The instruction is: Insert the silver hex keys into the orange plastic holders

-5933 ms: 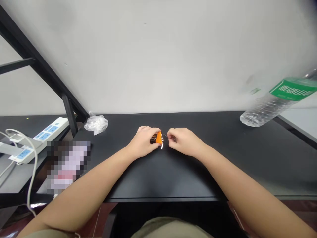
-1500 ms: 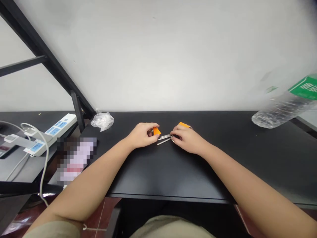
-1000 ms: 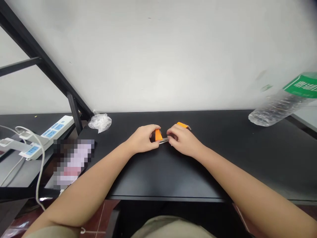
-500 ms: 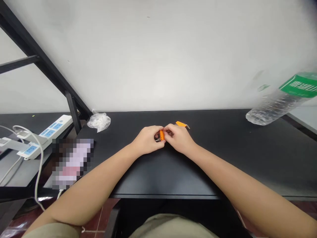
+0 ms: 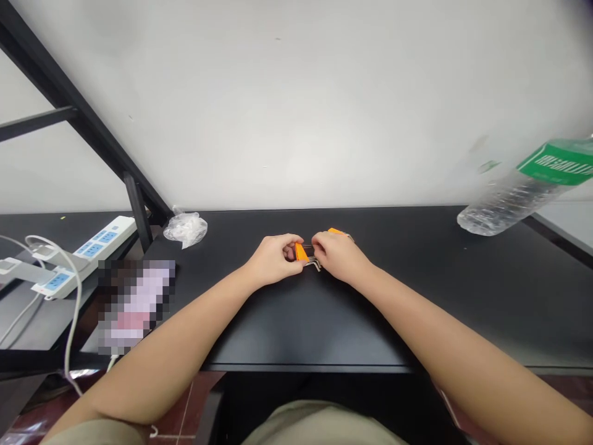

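In the head view, my left hand (image 5: pixel 272 259) is closed on an orange hex key holder (image 5: pixel 301 251), pinched between thumb and fingers above the black desk. Bent silver hex keys (image 5: pixel 317 264) stick out of its right side. My right hand (image 5: pixel 341 254) is closed just to the right, its fingertips at the ends of the keys; whichever key it grips is mostly hidden by the fingers. Behind that hand a second orange holder (image 5: pixel 336 231) lies on the desk, largely covered.
A crumpled clear plastic bag (image 5: pixel 186 229) lies at the desk's back left. To the right stands a clear bottle (image 5: pixel 504 201) with a green label. Beyond the black frame on the left is a white power strip (image 5: pixel 92 250) with cables. A pixelated patch covers something at the left.
The orange holder has turned in my left hand, and the bent key ends now point right. My right hand has shifted slightly right and covers more of the second holder.
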`<state>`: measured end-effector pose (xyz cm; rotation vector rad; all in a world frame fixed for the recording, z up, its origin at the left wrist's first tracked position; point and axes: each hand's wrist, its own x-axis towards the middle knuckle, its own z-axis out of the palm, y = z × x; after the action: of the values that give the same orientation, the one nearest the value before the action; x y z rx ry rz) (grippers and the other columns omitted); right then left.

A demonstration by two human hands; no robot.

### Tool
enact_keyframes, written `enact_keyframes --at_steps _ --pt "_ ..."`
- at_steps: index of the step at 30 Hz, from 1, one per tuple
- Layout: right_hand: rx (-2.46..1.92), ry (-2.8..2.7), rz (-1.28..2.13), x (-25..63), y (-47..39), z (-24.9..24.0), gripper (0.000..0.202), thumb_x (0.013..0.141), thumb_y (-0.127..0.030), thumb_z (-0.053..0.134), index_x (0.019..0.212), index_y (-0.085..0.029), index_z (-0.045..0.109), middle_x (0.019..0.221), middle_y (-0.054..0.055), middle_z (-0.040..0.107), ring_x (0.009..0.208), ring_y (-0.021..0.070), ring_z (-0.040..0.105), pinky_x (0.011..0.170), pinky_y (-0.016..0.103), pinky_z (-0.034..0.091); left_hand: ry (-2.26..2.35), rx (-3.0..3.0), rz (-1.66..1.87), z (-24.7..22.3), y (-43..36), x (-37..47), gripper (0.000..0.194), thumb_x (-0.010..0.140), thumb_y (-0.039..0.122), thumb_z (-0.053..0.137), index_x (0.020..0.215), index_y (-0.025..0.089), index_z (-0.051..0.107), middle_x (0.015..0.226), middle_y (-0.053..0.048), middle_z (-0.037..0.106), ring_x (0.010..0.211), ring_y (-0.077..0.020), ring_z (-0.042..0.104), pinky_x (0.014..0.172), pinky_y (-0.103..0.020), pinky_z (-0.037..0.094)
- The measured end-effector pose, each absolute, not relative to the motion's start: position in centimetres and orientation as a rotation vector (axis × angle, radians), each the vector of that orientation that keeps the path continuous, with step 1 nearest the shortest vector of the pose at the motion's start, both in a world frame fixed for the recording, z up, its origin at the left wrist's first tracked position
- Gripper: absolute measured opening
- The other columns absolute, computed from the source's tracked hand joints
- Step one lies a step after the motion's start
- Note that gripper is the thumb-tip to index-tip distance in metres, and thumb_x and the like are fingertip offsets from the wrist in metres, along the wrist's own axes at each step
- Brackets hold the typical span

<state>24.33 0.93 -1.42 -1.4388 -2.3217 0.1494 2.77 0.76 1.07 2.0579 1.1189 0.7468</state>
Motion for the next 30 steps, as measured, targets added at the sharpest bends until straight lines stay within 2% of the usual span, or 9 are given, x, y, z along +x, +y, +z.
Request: enact_keyframes --at_steps 6,11,19,25,30 --pt "-1.476 -2.389 0.172 24.7 1.5 -1.9 0.019 0.094 -0.011 0.049 0.086 -0.019 0.064 0.083 0.007 0.071 0.077 0.0193 0.064 0.076 0.030 0.043 1.070 2.064 0.797 0.9 0.7 2.5 0.039 0.073 0.032 0.077 0.110 0.019 0.072 0.083 -0.001 0.071 0.072 -0.0152 0.065 0.075 -0.030 0.059" --pt "-1.555 -2.391 0.124 25.1 1.9 -2.0 0.019 0.092 -0.010 0.050 0.085 -0.020 0.064 0.079 0.005 0.070 0.073 0.0190 0.062 0.077 0.030 0.043 1.080 2.039 0.909 0.9 1.0 2.0 0.044 0.077 0.034 0.076 0.117 0.019 0.071 0.084 -0.001 0.071 0.075 -0.0144 0.065 0.077 -0.028 0.058" --pt "-1.470 -2.410 0.280 26.1 0.7 -1.3 0.015 0.092 -0.013 0.052 0.084 -0.021 0.062 0.079 0.002 0.068 0.074 0.0177 0.062 0.076 0.030 0.044 1.182 2.017 1.038 0.4 2.4 1.2 0.041 0.079 0.033 0.073 0.117 0.018 0.070 0.085 -0.002 0.070 0.077 -0.0143 0.064 0.079 -0.028 0.057" --pt "-1.450 -2.372 0.224 26.6 1.4 -1.9 0.024 0.097 -0.017 0.051 0.111 -0.021 0.071 0.101 0.008 0.068 0.090 0.0208 0.064 0.084 0.032 0.047 1.157 2.032 1.059 0.3 2.2 1.4 0.042 0.079 0.031 0.074 0.119 0.018 0.071 0.087 -0.002 0.071 0.078 -0.0140 0.065 0.080 -0.028 0.057" --pt "-1.406 -2.416 0.247 26.9 1.3 -1.9 0.028 0.098 -0.014 0.049 0.105 -0.023 0.075 0.102 0.008 0.067 0.093 0.0209 0.063 0.085 0.033 0.047 1.173 1.991 1.079 0.3 2.5 1.4 0.044 0.079 0.033 0.076 0.119 0.017 0.071 0.086 -0.003 0.071 0.076 -0.0138 0.064 0.079 -0.028 0.058"
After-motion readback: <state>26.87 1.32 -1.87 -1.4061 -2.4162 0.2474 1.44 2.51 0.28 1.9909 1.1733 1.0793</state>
